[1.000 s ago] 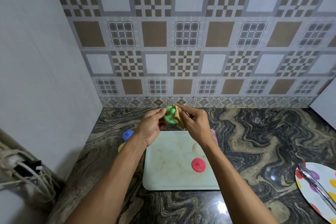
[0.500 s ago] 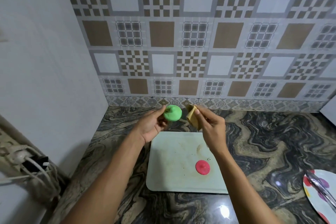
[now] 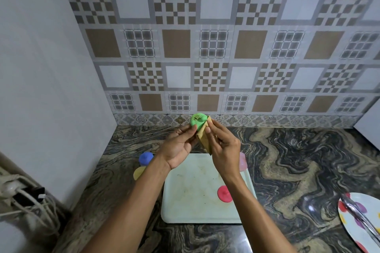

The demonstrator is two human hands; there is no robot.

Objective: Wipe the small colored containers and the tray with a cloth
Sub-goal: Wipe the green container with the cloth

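My left hand holds a small green container up above the far end of the tray, its round face toward me. My right hand grips a folded tan cloth pressed against the green container's right side. Below lies a pale rectangular tray with faint stains, and a red container stands on it at the right. A blue container and a yellow one sit on the counter left of the tray. A pink container peeks out behind my right wrist.
The dark marbled counter ends at a patterned tile wall behind and a plain white wall on the left. A dotted plate with a metal utensil lies at the right edge. A tangle of cables and plugs hangs at the lower left.
The cloth, held apart from the green container half a second ago, is back against its side. Both hands sit slightly higher and closer together.
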